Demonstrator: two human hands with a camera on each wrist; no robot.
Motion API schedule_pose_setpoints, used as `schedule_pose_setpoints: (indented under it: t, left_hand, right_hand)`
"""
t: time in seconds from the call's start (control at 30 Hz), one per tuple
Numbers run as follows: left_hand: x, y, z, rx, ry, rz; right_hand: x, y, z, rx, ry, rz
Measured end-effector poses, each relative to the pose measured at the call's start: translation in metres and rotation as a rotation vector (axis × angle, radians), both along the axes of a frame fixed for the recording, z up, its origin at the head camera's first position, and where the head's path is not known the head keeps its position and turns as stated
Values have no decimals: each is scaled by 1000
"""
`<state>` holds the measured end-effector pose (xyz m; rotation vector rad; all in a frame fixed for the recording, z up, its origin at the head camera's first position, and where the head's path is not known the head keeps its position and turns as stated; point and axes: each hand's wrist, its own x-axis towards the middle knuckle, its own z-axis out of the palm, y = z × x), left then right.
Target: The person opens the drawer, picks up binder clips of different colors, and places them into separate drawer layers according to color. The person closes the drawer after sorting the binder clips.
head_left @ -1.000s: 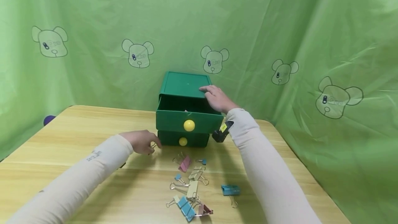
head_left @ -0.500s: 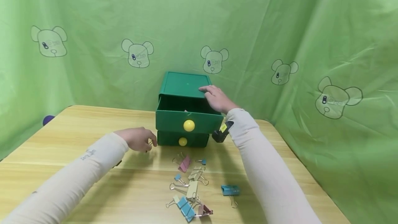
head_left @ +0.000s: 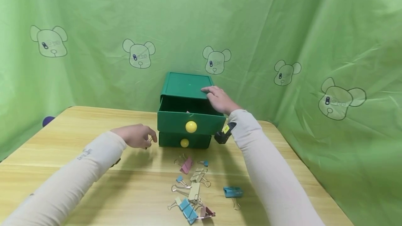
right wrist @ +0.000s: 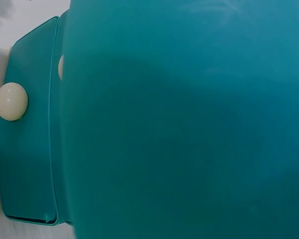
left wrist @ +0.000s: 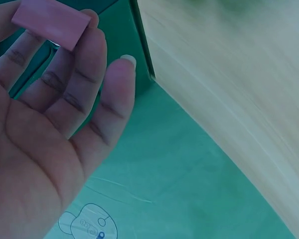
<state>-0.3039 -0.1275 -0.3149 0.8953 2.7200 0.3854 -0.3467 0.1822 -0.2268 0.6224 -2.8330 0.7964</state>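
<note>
- The pink clip is cut off by the left wrist view's top edge and mostly hidden by the left hand in the head view.
- A pale tip inside the upper drawer is too small to be identified.
- Lettering on the left sleeve cannot be read.

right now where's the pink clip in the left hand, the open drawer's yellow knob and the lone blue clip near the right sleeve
Pink clip (left wrist: 52, 23), left wrist view, flat side of its body
Yellow knob (head_left: 191, 126), head view, middle of its round front
Lone blue clip (head_left: 233, 191), head view, body above its wire handle
</note>
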Motion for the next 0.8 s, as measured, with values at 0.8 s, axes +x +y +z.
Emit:
schedule_pose_setpoints:
  t: [0.8]
  left_hand:
    - [-7,-10,14,159,58,12]
  right_hand:
    - [-1,1,-2,-12,9,-5]
